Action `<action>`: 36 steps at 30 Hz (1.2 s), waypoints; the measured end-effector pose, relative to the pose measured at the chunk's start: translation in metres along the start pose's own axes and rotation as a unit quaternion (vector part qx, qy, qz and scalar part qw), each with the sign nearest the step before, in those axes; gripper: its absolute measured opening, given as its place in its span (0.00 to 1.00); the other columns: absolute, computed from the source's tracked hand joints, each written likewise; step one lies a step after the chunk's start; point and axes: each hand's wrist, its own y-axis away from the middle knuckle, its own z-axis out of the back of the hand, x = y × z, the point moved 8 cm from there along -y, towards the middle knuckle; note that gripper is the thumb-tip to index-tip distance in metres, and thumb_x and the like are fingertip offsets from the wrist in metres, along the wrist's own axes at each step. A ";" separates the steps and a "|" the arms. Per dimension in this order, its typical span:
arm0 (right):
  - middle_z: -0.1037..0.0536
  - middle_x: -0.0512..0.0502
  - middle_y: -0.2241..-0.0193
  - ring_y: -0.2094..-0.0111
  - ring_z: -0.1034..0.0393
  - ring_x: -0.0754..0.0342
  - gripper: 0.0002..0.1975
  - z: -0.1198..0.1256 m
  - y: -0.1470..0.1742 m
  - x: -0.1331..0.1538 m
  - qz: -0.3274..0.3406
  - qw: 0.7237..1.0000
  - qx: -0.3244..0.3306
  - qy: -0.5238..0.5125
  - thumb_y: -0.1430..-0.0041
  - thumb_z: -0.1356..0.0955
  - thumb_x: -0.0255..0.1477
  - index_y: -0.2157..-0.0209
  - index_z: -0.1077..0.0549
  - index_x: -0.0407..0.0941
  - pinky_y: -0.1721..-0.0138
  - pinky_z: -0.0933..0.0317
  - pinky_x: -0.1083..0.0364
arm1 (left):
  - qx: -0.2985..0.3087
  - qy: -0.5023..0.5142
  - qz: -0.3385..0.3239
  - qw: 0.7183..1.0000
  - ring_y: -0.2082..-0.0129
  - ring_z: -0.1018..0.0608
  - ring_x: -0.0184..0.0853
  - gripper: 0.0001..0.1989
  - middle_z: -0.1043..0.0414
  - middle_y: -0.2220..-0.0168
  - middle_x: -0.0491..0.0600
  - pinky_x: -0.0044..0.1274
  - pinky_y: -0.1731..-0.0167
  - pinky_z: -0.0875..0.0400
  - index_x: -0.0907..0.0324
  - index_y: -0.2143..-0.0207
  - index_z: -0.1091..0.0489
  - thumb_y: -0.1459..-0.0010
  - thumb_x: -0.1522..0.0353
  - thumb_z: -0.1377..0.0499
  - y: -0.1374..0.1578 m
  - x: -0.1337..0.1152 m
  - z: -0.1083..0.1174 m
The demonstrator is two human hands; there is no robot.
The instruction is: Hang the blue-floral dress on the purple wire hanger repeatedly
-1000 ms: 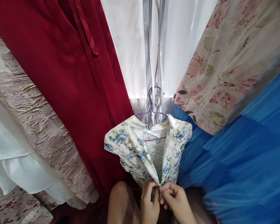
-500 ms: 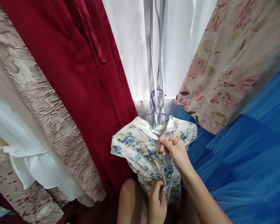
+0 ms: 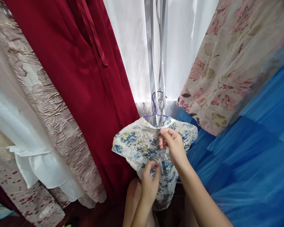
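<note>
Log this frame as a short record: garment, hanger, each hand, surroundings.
garment: blue-flowered garment, front toward camera
hanger: purple hanger, hook showing above the neckline
right_hand: right hand, thumb and finger pinched at the neckline; exact piece gripped too small to tell
left_hand: left hand, blurred, fingers curled over the garment's front; grip unclear
picture_left: red cloth
picture_right: pink-flowered cloth, blue cloth
behind_hanger: white cloth
</note>
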 end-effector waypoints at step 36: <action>0.37 0.57 0.85 0.83 0.46 0.61 0.10 0.007 0.040 -0.044 -0.054 0.952 0.157 0.259 0.45 0.33 0.29 0.77 0.36 0.45 0.80 0.54 0.61 | -0.333 0.452 0.151 0.814 0.83 0.37 0.23 0.14 0.42 0.81 0.38 0.15 0.74 0.37 0.60 0.75 0.40 0.34 0.75 0.51 -0.157 0.014 0.166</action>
